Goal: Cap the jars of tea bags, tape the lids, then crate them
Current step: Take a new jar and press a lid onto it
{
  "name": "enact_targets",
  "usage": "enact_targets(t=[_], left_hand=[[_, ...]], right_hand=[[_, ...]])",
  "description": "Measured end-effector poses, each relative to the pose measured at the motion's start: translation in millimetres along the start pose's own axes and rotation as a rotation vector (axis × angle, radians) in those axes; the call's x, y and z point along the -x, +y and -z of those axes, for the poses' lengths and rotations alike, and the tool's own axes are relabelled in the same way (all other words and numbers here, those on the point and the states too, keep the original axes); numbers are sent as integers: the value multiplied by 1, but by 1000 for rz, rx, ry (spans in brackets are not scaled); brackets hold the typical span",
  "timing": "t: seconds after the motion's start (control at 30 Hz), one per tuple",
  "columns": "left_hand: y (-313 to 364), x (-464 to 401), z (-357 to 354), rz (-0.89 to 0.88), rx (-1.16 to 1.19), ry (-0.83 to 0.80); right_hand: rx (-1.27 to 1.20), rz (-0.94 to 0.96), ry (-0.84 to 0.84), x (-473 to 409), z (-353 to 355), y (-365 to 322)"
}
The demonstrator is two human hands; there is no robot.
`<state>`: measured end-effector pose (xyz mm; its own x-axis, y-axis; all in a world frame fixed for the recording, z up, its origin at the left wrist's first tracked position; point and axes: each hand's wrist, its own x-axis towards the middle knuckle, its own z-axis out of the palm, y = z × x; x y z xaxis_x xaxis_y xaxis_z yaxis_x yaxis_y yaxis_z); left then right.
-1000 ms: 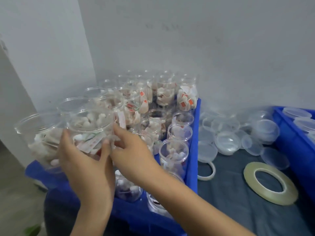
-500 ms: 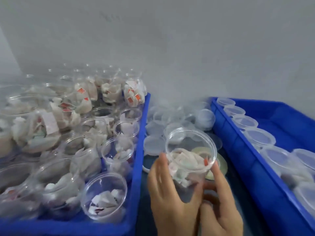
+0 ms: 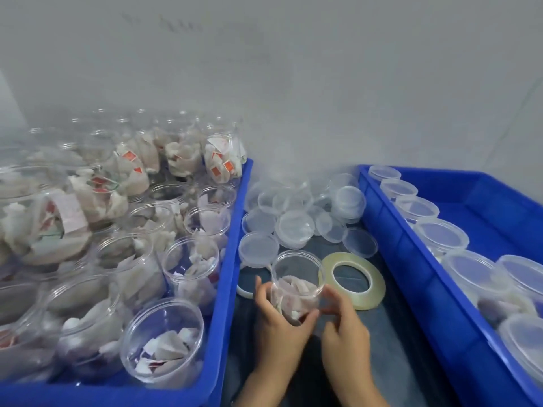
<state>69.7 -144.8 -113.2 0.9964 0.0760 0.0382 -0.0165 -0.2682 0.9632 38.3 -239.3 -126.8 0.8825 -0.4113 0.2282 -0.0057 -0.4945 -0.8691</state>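
1. Grey-white wall [image 3: 293, 69] filled the upper half of the head view, with faint marks near its top too blurred to read; a dark tabletop [image 3: 390, 333] ran between two blue crates.
2. On that surface stood an open jar [image 3: 296, 284] of tea bags, without a lid, between the crates and just beside the tape roll [image 3: 352, 279], which lay flat to its right.
3. The left hand [image 3: 279, 321] gripped the jar, fingers curled round its left wall and thumb across its lower front; the jar's base was hidden behind that hand.
4. The right hand [image 3: 343, 327] sat at the jar's right side with fingers loosely curled; whether the fingertips touched the plastic or pinched anything could not be made out.
5. Both forearms were cut off by the bottom edge.
6. A heap of loose clear lids [image 3: 296, 227] lay behind the jar, overlapping so that their count was unclear.
7. A white ring [image 3: 245, 290] showed only partly, left of the jar, behind the left hand.
8. The left crate [image 3: 232, 259] held many uncapped jars of tea bags [image 3: 164, 356]; the rear ones blurred into the wall and the leftmost were cropped.
9. The right crate [image 3: 411, 274] held capped jars [image 3: 440, 236] in a row along its near wall, those at the lower right cut off by the frame.
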Motion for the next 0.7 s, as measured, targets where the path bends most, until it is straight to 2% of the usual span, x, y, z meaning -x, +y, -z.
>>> enact_targets(t=[0.07, 0.13, 0.2, 0.3, 0.4, 0.5, 0.63, 0.7], left_hand=[[-7, -6, 0, 21, 26, 10], [-11, -8, 0, -13, -29, 8], [-15, -11, -2, -51, -77, 27], [-17, -11, -3, -75, -66, 87], [-19, -10, -3, -77, -110, 126], [-18, -9, -2, -77, -110, 150], [-20, -9, -3, -104, -155, 156], [-21, -10, -4, -114, -156, 156]], right_hand=[[-53, -12, 32, -35, 8, -4], [-17, 33, -20, -78, 15, -10], [90, 151, -205, -115, 14, -15], [404, 374, -492, -151, -4, -20], [521, 415, -667, -170, -28, -24], [644, 383, -703, -176, -42, -21], [587, 351, -626, -175, -41, -26], [571, 422, -597, -172, -37, -29]])
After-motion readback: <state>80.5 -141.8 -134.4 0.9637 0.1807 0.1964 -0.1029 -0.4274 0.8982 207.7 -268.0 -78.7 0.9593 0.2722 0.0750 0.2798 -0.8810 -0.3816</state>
